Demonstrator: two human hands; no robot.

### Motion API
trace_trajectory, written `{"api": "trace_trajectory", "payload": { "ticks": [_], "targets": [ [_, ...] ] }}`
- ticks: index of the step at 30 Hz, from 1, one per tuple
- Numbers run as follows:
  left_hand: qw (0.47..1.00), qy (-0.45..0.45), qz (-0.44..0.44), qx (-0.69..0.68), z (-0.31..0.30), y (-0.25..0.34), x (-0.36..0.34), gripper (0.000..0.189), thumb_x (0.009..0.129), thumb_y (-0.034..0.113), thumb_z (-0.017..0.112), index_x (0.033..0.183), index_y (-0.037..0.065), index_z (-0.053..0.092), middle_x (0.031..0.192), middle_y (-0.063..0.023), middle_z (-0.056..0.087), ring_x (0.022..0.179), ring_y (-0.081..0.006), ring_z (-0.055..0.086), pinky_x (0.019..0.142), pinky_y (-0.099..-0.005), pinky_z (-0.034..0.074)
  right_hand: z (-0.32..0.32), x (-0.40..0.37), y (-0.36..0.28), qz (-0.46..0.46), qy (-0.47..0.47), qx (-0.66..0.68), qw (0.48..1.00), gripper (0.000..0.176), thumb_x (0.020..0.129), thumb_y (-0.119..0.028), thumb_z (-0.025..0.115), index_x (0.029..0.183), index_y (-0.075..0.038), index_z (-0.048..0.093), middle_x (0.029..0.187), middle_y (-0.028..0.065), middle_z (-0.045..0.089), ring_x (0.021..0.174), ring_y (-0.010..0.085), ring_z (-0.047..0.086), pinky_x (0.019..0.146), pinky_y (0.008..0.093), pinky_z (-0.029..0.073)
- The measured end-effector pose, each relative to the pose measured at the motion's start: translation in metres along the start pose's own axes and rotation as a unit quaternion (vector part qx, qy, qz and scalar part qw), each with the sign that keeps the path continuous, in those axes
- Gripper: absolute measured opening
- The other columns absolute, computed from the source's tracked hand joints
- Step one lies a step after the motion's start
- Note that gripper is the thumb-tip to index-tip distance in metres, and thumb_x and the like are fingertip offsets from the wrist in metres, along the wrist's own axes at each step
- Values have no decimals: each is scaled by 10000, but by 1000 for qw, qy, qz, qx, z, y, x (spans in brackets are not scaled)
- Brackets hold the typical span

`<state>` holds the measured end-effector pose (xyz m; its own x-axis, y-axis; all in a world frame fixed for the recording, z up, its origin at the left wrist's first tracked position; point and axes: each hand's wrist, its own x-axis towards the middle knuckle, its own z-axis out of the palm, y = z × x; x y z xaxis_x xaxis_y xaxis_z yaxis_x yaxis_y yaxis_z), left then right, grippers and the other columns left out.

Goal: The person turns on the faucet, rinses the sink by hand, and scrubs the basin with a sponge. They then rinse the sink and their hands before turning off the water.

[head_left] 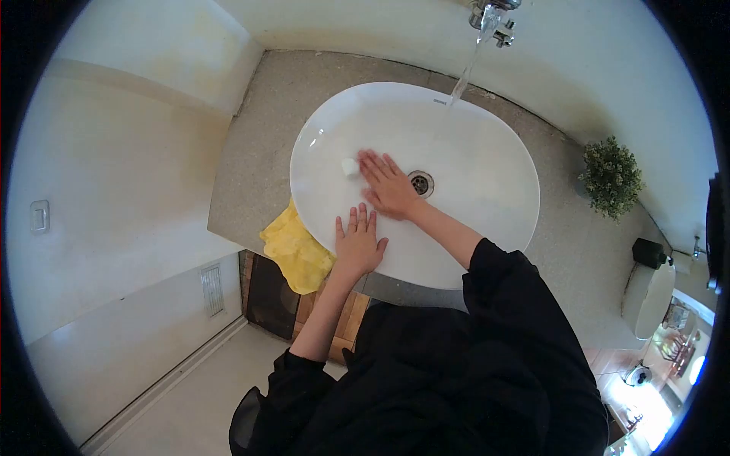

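Note:
A white oval sink (487,167) holds both hands within its outline, and a stream of water (465,76) runs from the tap (493,15) onto its far edge. My right hand (389,185) is stretched out flat over the basin, slightly blurred, just left of the drain (420,184). Right at its fingertips lies a small white block (350,168), which looks like a piece of sponge. My left hand (360,242) rests palm down with fingers spread on the near inner side of the sink, holding nothing.
A yellow cloth (296,251) drapes over the grey countertop's (251,167) front edge, left of the sink. A green potted plant (611,178) stands at the right, with a black dispenser (649,253) beyond it. A wall (129,182) borders the counter on the left.

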<state>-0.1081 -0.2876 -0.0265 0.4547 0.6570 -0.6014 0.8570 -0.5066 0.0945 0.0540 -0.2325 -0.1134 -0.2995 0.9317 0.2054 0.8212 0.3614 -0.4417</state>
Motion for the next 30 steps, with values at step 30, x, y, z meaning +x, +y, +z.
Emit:
{"api": "trace_trajectory", "payload": {
  "ticks": [30],
  "targets": [
    [999, 21, 15, -45, 12, 12, 15, 755, 930, 428, 408, 1484, 14, 105, 1538, -253, 1, 1439, -361, -6, 1139, -515, 36, -131, -181, -41, 231, -376, 14, 897, 739, 960, -473, 314, 1455, 47, 139, 1542, 214, 79, 1442, 322, 30, 1164, 447, 67]
  ]
}}
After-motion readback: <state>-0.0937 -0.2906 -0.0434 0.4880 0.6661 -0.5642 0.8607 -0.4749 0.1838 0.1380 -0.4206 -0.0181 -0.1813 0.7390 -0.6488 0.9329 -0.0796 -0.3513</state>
